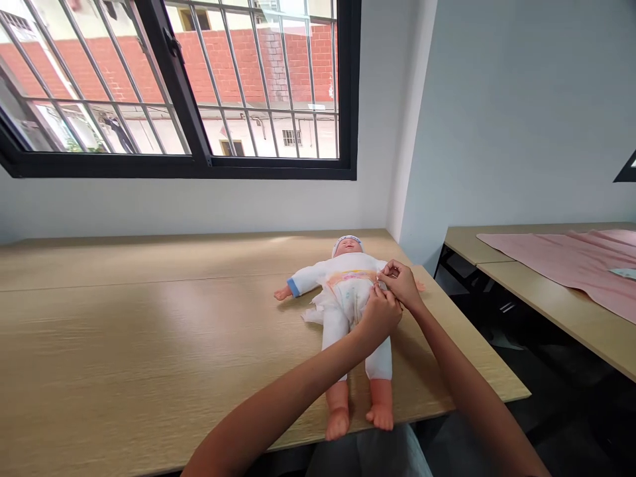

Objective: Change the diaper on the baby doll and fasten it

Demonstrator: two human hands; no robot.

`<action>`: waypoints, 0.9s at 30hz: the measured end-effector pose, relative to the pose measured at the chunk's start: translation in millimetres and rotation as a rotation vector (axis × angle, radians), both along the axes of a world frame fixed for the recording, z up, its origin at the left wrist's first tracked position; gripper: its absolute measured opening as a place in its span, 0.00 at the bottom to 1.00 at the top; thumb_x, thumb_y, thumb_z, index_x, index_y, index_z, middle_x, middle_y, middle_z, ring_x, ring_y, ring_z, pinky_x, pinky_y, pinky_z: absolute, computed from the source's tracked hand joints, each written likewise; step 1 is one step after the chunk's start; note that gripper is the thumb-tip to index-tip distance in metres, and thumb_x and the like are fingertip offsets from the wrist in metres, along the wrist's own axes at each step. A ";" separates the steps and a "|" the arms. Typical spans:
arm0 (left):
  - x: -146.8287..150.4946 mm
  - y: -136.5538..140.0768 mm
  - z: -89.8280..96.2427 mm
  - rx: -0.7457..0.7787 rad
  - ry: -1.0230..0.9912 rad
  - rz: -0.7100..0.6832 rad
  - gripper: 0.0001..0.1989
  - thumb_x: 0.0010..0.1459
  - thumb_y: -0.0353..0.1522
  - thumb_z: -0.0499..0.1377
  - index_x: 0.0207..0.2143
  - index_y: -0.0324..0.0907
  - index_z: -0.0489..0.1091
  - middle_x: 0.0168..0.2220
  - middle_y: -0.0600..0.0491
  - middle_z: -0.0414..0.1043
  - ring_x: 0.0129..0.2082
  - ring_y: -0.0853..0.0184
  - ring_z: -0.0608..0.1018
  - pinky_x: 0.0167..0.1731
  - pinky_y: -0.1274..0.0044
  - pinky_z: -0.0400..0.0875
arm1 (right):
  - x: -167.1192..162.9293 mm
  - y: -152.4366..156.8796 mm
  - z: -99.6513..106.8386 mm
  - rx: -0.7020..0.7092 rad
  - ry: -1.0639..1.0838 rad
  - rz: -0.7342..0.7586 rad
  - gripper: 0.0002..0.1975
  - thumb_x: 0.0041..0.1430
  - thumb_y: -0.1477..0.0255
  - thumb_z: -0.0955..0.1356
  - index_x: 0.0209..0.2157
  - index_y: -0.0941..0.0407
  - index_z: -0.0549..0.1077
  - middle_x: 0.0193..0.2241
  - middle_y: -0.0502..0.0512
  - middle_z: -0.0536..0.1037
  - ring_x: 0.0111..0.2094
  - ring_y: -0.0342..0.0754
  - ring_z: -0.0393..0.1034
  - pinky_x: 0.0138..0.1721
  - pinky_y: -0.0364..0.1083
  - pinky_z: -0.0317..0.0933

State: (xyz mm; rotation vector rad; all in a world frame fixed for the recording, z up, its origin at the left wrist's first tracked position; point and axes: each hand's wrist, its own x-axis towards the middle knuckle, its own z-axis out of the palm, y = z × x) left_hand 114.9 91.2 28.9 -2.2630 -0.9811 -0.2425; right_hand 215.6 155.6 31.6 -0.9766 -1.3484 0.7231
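A baby doll (311, 274) in a white suit with a blue cuff lies on its back, its feet towards me. Around its hips is a white diaper (350, 298) with a coloured print along the waist. Loose, ruffled diaper edge sticks out on the doll's left-hand side in view. My left hand (381, 311) is closed at the diaper's right-hand side, fingers pinching its edge. Just above it, my right hand (401, 281) pinches the waist edge of the diaper by the doll's arm. Both sets of fingertips nearly meet, and they partly hide what they grip.
The doll lies on a wooden table (199, 344) near its right end. A barred window (268, 79) is in the wall behind. To the right, past a gap, a second table (536, 278) bears a pink cloth (571, 262).
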 end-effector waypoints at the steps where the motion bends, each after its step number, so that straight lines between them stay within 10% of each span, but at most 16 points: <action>1: -0.1 -0.4 0.1 0.000 0.000 -0.008 0.15 0.61 0.25 0.51 0.43 0.28 0.74 0.42 0.31 0.75 0.46 0.45 0.76 0.40 0.61 0.68 | -1.0 -0.7 0.4 0.001 -0.004 0.005 0.10 0.40 0.70 0.70 0.20 0.55 0.63 0.20 0.47 0.68 0.25 0.44 0.65 0.30 0.43 0.61; 15: 0.8 -0.5 7.5 -0.115 0.024 -0.083 0.14 0.62 0.29 0.52 0.40 0.28 0.73 0.37 0.35 0.74 0.38 0.49 0.78 0.36 0.61 0.68 | 11.8 12.4 -4.3 -0.004 0.288 -0.073 0.16 0.37 0.71 0.73 0.22 0.55 0.61 0.24 0.44 0.67 0.27 0.40 0.66 0.34 0.41 0.61; 27: 2.5 -3.9 4.9 -0.212 0.014 -0.124 0.11 0.58 0.24 0.53 0.31 0.32 0.77 0.28 0.38 0.75 0.31 0.51 0.78 0.32 0.63 0.64 | -12.0 -0.2 -5.8 -0.151 0.190 0.184 0.20 0.39 0.59 0.76 0.25 0.55 0.65 0.24 0.46 0.70 0.30 0.43 0.70 0.34 0.42 0.66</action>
